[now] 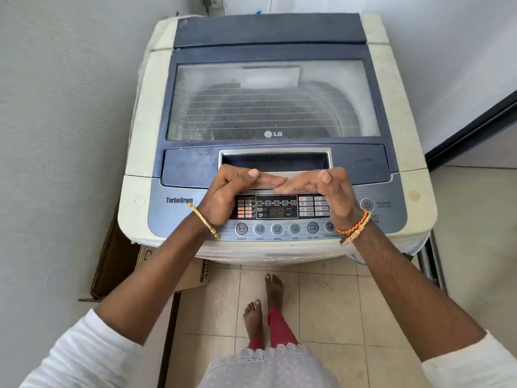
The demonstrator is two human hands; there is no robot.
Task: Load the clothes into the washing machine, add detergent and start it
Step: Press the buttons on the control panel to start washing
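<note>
A cream and blue top-loading washing machine fills the view, its glass lid down. Through the dusty glass only the dark drum shows; I see no clothes or detergent anywhere. My left hand and my right hand hover over the control panel, fingers stretched out flat. Their fingertips meet at the front lip of the lid handle recess. Neither hand holds anything. The power button lies just right of my right wrist.
A flattened cardboard box leans between the machine and the left wall. A dark door frame runs along the right. A wall socket sits behind the machine. My bare feet stand on the tiled floor in front.
</note>
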